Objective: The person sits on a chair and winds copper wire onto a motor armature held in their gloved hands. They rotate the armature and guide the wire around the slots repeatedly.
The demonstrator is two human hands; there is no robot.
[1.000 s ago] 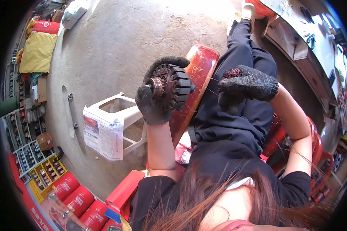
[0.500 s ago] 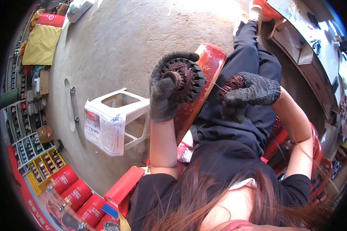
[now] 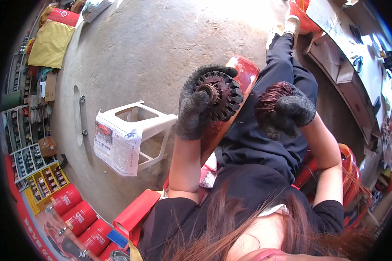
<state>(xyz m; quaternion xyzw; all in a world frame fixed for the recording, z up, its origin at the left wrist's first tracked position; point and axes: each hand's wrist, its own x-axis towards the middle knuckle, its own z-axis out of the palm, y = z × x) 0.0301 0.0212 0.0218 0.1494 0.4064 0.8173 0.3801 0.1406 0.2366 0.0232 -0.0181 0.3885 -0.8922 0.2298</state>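
My left hand (image 3: 190, 106), in a dark knitted glove, is closed round a motor armature (image 3: 231, 96). The armature has a toothed black core, a copper-coloured commutator facing up, and dark reddish wire among its slots. On the other side, my gloved right hand (image 3: 295, 112) grips a loose bundle of thin copper wire (image 3: 267, 101) above my lap. A fine strand seems to run between the bundle and the armature. Beneath the armature lies a worn red bench (image 3: 245, 69), which slants away between my left arm and my legs.
A white plastic stool (image 3: 154, 119) with a printed sheet hanging on it stands at left. Red drums (image 3: 80, 215) and shelves of small parts (image 3: 28, 163) line the left side. A long worktable (image 3: 339, 39) runs along the right, beyond my legs.
Both hands appear slightly shifted, the left one rightward with the armature. My right hand has turned and closed further over the wire bundle, which now shows as a rounder mass.
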